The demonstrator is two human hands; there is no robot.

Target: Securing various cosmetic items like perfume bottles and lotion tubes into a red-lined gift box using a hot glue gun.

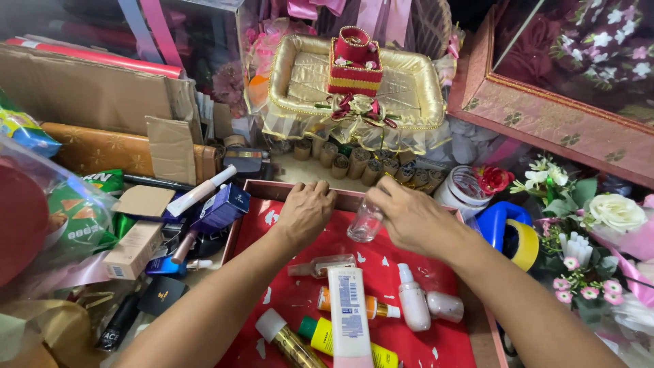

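A red-lined tray (409,266) lies in front of me with several cosmetics in it: a white tube (349,313), a yellow tube (327,337), an orange bottle (373,307), a white pump bottle (413,305) and a clear flat bottle (323,266). My right hand (409,218) grips a small clear glass bottle (364,223) at the tray's far side. My left hand (304,212) rests curled on the tray's far rim, close beside that bottle, with nothing visible in it.
A gold satin tray (409,88) with a red box (354,65) stands behind. Boxes, a blue carton (221,210) and snack bags (71,218) crowd the left. Flowers (586,211), blue and yellow tape rolls (511,235) and a white jar (463,191) sit on the right.
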